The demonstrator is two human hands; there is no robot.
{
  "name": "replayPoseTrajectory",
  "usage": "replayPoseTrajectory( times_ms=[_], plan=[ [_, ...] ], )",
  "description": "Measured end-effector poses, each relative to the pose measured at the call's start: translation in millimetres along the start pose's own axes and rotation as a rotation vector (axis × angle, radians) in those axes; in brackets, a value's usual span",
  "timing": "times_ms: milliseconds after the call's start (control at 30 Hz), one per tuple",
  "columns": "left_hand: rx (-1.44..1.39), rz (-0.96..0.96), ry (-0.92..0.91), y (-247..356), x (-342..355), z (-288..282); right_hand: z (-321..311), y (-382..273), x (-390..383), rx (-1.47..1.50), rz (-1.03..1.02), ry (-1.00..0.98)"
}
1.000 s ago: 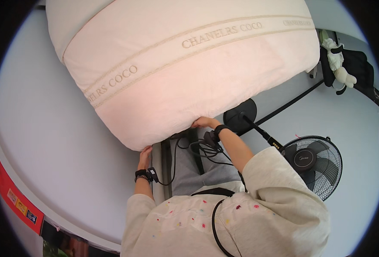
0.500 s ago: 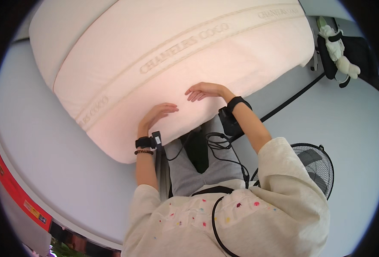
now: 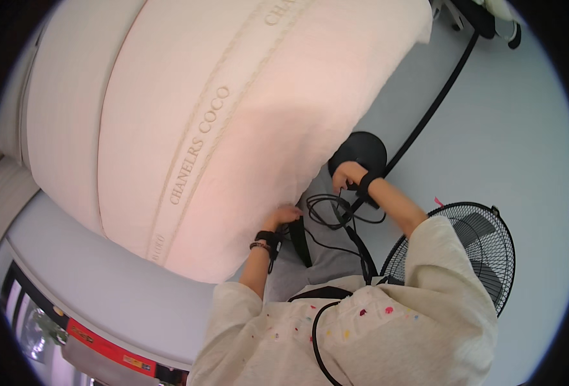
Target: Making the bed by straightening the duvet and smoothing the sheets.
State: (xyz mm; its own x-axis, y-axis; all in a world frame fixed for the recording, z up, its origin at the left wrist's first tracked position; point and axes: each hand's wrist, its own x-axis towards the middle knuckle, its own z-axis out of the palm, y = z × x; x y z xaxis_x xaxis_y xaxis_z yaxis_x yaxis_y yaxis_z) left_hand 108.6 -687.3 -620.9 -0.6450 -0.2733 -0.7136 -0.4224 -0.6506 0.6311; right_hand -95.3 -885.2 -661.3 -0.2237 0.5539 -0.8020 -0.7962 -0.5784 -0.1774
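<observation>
A large pale pink bedspread with a raised lettered band covers the bed in front of me. My left hand is at its near lower edge, fingers drawn together; what they hold, if anything, is hidden. Just below these fingers, a narrow dark green piece shows over my grey trousers. To the right, my right hand is lowered with curled fingers beside a round black disc-shaped thing. Loops of black cable hang right under its fingertips; whether it grips the cable is unclear.
A black mesh fan stands close to my right elbow. A long black pole runs diagonally across the pale floor. At lower left is a red strip along a light-coloured edge. A black cord crosses my shirt.
My view has turned, so the bedspread appears rotated. Both hands have left its top: the left came down to the near edge, the right moved down and right towards the cable.
</observation>
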Motion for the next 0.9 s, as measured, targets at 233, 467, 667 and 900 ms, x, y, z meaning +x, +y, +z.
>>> replayPoseTrajectory(
  times_ms=[233,467,667,900],
  plan=[
    [-0.696,0.397,0.598,165.4,-43.3,-196.1,-126.9,-14.2,-174.5,0.381,-1.024,0.329],
    [-1.534,0.617,0.346,161.3,1.2,-216.4,-141.4,64.1,-195.0,0.941,-0.943,0.341],
    [-1.781,0.645,0.164,213.1,74.9,-120.6,-30.1,196.7,-75.0,1.206,-0.795,0.301],
    [-0.971,0.125,0.179,188.5,41.9,-98.5,66.4,161.8,-60.6,1.073,0.010,1.036]
  ],
)
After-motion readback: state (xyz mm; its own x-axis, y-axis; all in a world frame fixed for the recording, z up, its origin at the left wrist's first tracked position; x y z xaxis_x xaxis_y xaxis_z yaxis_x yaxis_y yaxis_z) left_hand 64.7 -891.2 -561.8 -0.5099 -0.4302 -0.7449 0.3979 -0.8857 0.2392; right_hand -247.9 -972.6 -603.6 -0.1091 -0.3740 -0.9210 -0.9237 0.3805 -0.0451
